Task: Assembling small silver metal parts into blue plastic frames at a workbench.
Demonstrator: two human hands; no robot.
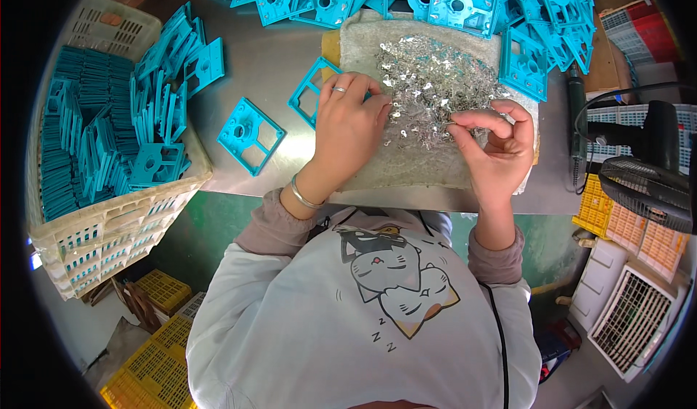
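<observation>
My left hand (pixel 348 122) is closed around the right side of a turquoise plastic frame (pixel 304 82), covering much of it. Its fingertips reach the left edge of a pile of small silvery metal pieces (pixel 425 79), spread on a grey cloth (pixel 428 166). Over the right side of that pile, my right hand (pixel 497 144) has thumb and forefinger pinched together. Whatever sits between those fingertips is too small to make out. Another turquoise plate (pixel 243 129), with a round hole and a square opening, lies flat on the metal table left of my left hand.
Many turquoise plates (pixel 457 6) are heaped along the table's far side. At the left, a whitish crate (pixel 120 209) holds stacks of them. A dark electric screwdriver (pixel 576 104) and a black fan (pixel 646 184) are at the right. Yellow crates (pixel 156 351) stand below left.
</observation>
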